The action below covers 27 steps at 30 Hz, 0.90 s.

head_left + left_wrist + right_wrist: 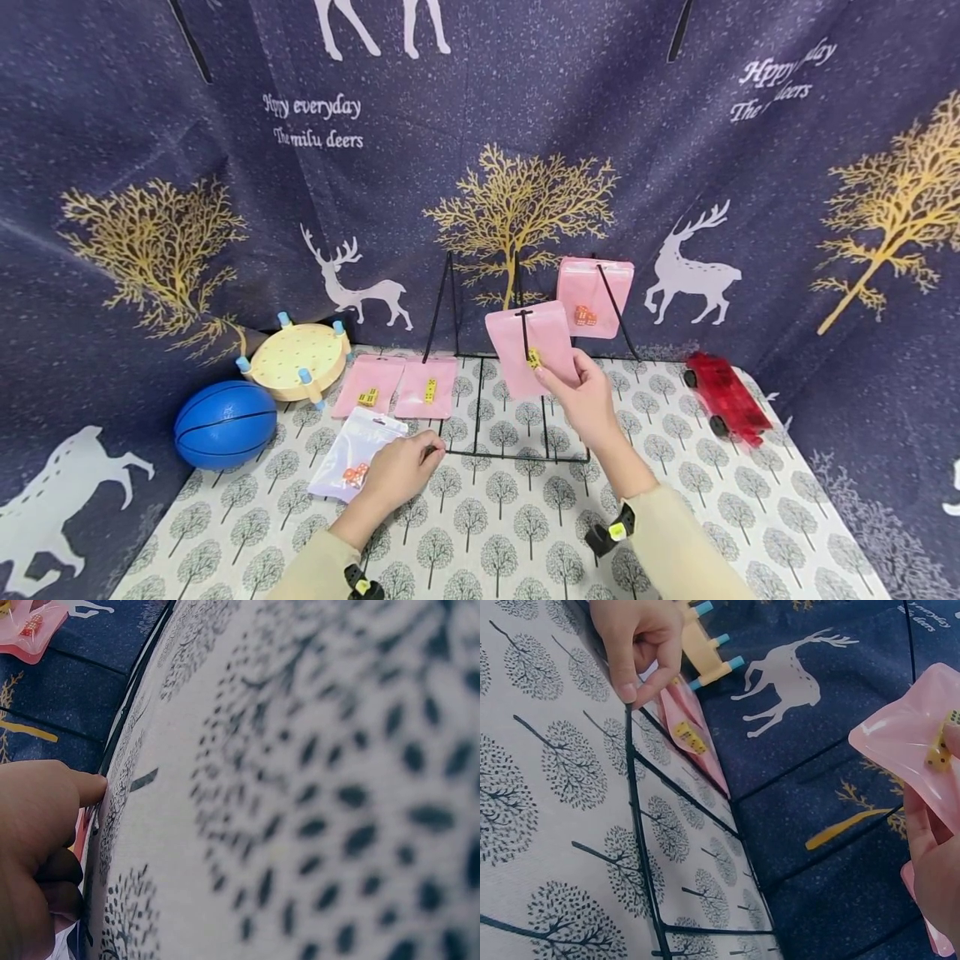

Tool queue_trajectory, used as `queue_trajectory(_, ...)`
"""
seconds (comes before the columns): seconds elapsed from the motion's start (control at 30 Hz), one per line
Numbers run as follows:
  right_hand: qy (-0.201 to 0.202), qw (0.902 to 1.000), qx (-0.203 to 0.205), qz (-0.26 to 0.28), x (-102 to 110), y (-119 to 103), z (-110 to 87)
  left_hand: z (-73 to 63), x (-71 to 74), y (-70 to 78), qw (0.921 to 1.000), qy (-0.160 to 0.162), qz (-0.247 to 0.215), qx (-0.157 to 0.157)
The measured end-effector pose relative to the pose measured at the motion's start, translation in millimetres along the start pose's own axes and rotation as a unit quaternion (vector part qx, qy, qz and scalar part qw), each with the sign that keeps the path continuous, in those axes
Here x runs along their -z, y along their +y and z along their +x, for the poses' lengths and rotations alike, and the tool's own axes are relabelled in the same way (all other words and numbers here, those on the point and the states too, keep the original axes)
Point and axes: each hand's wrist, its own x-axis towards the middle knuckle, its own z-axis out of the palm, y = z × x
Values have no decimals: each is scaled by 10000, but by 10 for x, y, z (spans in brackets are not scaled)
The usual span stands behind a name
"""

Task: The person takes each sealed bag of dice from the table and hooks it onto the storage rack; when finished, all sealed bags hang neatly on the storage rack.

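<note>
My right hand [588, 400] pinches a pink zip bag [506, 346] with yellow dice [937, 759] inside, thumb over the dice. The bag's top slot is at the middle prong of a black wire display rack [517, 457], and the prong shows in front of the bag. On the rack's right prong hang pink bags [573, 287], the front one holding orange dice. My left hand [401, 467] pinches the rack's front left corner with thumb and finger, seen in the right wrist view. Beneath that hand lies a whitish zip bag [341, 454] with orange-red dice.
Two pink bags [382, 379] with yellow dice lie flat left of the rack. Beyond them are a blue ball [225, 425] and a round yellow board [300, 358] with blue-tipped pegs. A red toy car [727, 396] sits at right. A dark curtain [480, 83] hangs behind.
</note>
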Motion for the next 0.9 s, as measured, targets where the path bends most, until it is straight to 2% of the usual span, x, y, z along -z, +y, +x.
queue_trajectory(0.43,335,9980,80,537,-162,44,225,0,-16,-11,10000,62,4,-38)
queue_trajectory(0.9,842,9932,-374,714,-312,59,443,-1,-10,-9,10000,33,9,-21)
